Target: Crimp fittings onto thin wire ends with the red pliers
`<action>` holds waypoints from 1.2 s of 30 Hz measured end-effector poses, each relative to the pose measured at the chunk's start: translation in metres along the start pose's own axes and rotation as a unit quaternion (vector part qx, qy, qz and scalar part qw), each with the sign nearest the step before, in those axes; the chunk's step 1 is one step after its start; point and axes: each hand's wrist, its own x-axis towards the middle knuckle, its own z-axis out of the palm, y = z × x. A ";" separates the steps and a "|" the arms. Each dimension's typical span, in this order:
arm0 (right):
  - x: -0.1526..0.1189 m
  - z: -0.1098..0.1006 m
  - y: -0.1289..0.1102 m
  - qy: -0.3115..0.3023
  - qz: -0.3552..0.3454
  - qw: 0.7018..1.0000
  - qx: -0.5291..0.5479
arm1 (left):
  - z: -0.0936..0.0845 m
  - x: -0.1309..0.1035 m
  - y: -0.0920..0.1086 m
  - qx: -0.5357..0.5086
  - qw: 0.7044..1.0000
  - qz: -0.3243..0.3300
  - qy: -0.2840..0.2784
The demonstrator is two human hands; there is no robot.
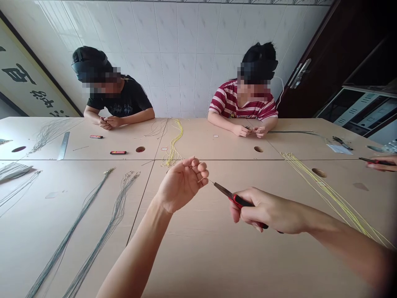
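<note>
My right hand (263, 209) is wrapped round the handles of black and red scissors (228, 193), whose blades point up and left, their tip near the fingers of my left hand. Palm up, my left hand (185, 182) has its fingers curled, and a thin short thread (211, 181) runs from its fingertips to the blade tip. Whether more thread lies inside the left fingers is hidden. Behind my left hand lies a bundle of yellow cords (175, 142).
Two grey cord bundles (82, 213) (107, 225) lie at left, yellow cords (335, 192) at right. Across the table sit two people (124, 97) (242, 101). Another person's hand (384, 162) holds a tool at the right edge. A metal ruler (63, 145) lies far left.
</note>
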 end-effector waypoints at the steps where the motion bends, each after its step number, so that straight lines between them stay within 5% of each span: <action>1: 0.000 0.000 0.002 0.003 -0.004 1.000 -0.003 | 0.001 -0.001 0.002 -0.003 1.000 0.002 0.003; 9: 0.003 0.011 0.008 0.056 -0.031 0.995 -0.072 | 0.003 -0.001 0.006 0.116 0.993 -0.019 0.022; 20: 0.001 0.019 0.005 0.152 -0.047 0.936 -0.313 | -0.009 -0.006 0.001 0.151 0.988 -0.012 -0.001; 36: 0.001 0.019 0.017 0.185 -0.072 0.912 -0.360 | -0.005 -0.010 -0.002 0.169 0.985 -0.011 0.013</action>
